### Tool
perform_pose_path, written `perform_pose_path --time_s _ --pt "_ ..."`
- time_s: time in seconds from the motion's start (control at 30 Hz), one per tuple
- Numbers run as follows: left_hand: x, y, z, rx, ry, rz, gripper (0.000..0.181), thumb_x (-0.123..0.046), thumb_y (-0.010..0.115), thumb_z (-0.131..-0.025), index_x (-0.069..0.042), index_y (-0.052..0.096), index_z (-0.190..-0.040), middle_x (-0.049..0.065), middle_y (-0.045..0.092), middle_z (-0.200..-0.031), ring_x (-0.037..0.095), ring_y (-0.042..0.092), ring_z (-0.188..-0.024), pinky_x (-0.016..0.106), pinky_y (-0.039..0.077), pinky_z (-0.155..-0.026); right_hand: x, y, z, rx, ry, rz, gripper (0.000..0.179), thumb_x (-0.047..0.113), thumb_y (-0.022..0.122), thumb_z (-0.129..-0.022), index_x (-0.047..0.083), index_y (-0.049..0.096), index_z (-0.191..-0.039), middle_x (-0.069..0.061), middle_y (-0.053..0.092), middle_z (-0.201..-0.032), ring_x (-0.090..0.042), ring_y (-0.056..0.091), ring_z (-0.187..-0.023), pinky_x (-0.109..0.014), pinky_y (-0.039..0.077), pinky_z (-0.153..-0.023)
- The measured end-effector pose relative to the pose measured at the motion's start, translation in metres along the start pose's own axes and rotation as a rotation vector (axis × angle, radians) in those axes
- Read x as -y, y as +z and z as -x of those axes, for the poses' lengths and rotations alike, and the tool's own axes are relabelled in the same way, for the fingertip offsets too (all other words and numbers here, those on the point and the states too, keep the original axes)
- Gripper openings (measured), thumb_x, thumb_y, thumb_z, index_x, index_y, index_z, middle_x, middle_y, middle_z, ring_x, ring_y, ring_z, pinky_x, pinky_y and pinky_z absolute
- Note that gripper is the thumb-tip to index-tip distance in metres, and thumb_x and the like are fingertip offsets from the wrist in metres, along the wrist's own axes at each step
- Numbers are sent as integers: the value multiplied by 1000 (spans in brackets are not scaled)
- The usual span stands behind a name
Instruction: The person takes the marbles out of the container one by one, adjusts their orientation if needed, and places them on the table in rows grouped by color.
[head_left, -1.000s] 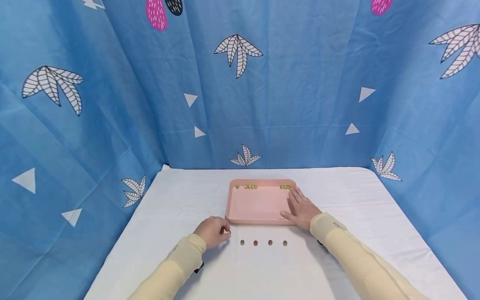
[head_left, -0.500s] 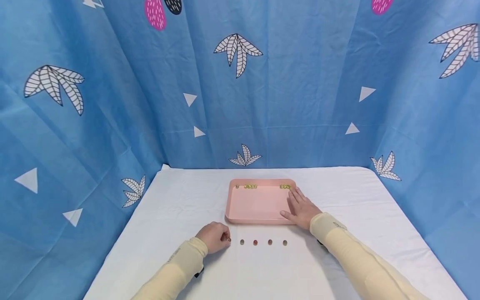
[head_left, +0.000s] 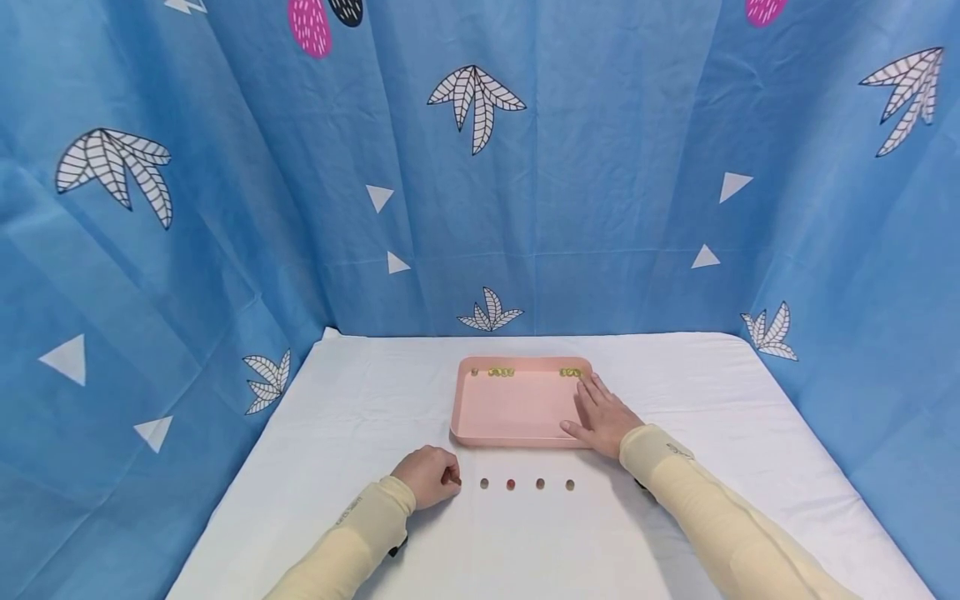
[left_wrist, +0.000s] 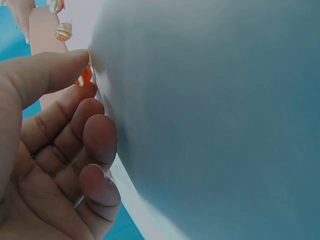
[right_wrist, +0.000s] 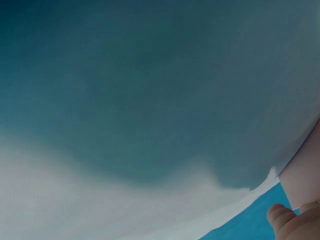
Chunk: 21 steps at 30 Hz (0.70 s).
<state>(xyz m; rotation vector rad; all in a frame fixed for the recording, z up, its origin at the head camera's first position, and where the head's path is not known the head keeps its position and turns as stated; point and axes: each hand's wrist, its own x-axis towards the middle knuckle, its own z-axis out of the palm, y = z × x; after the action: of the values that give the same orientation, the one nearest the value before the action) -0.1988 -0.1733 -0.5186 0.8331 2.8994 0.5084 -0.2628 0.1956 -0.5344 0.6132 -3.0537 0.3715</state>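
My left hand (head_left: pixel 429 477) pinches an orange marble (left_wrist: pixel 84 76) between thumb and index finger, low over the white cloth, at the left end of a row of marbles. In the left wrist view the other fingers are curled in below. The row beside it holds a greyish marble (head_left: pixel 484 483), a red marble (head_left: pixel 511 484), a brownish marble (head_left: pixel 540 483) and a rightmost marble (head_left: pixel 570 485). My right hand (head_left: pixel 603 418) rests on the right side of the pink tray (head_left: pixel 517 408), fingers extended. Only its fingertips show in the right wrist view.
Inside the tray along its back wall are a single marble (head_left: pixel 475 372), a left group of yellow-green marbles (head_left: pixel 501 372) and a right group of yellow-green marbles (head_left: pixel 570 372). White cloth (head_left: pixel 375 400) covers the table. A blue patterned curtain (head_left: pixel 600 167) surrounds it.
My left hand has moved slightly towards me, from near the tray's front left corner to level with the marble row, with the marble still pinched. My right hand has stayed on the tray.
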Motion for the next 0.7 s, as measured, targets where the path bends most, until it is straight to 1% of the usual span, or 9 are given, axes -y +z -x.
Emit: perform_pose_path --time_s 0.13,0.23,0.43,0.6,0.7 --pt "0 -1 1 -9 4 13 17 -18 78 -75 -25 64 -69 -15 47 -59 1 42 -55 20 38 -53 0 0 0 5 -1 5 102 77 25 -89 -3 18 -151 -17 12 -159 -32 2 -147 -47 14 -117" --pt "0 -2 1 -8 0 13 16 -18 78 -75 -25 64 -70 -15 47 -59 1 42 -55 20 38 -53 -1 1 -1 4 -4 5 102 77 25 -89 -3 19 -151 -17 12 -159 -32 2 -147 -46 13 -118" --pt "0 -2 1 3 -12 17 15 -18 77 -76 -24 65 -71 -16 46 -59 1 42 -55 20 38 -54 -1 0 -1 -2 -4 5 100 75 30 -90 -3 19 -151 -17 13 -159 -31 2 -147 -44 11 -118" --pt "0 -3 2 7 -14 16 14 -19 77 -77 -24 65 -72 -15 46 -60 1 42 -56 20 38 -54 2 -2 0 -9 -7 -6 96 70 36 -92 -4 21 -150 -18 15 -158 -33 5 -147 -46 13 -118" --pt "-1 -4 2 6 -12 19 14 -18 77 -76 -24 65 -72 -15 47 -60 1 42 -56 20 38 -55 2 -3 0 -6 -4 -2 95 69 37 -92 -4 20 -151 -18 14 -159 -32 4 -147 -46 14 -117"
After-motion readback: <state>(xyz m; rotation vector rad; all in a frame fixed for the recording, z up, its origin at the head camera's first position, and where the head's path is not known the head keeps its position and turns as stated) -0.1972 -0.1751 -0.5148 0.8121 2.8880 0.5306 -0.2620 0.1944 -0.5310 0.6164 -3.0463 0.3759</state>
